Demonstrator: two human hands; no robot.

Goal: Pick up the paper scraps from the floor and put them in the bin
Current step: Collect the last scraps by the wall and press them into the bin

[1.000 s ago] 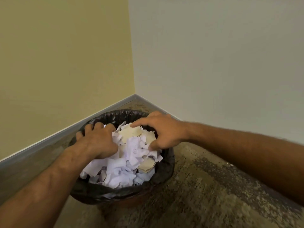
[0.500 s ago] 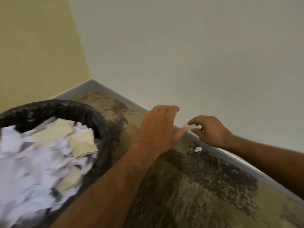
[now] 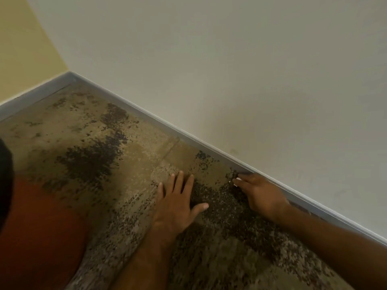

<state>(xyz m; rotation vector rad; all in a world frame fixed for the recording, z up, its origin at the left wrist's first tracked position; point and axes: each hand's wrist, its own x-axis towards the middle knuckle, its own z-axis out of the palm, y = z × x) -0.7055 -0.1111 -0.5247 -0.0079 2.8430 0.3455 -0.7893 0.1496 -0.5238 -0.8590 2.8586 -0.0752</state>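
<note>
Two bare hands on mottled brown speckled floor (image 3: 117, 155) | left hand (image 3: 178, 204): flat, fingers spread, holding nothing | right hand (image 3: 261, 195): fingertips apparently pinching small white paper scrap (image 3: 236, 182), blurred, just beside grey skirting edge (image 3: 188, 137) | open floor leftward to red-lined black bin (image 3: 31, 227) at frame edge

The bin (image 3: 37, 237) was cut off by the left and bottom edges. The right hand (image 3: 261, 195) hid all but a white sliver of a paper scrap (image 3: 235, 182); its grip stayed unclear.
</note>
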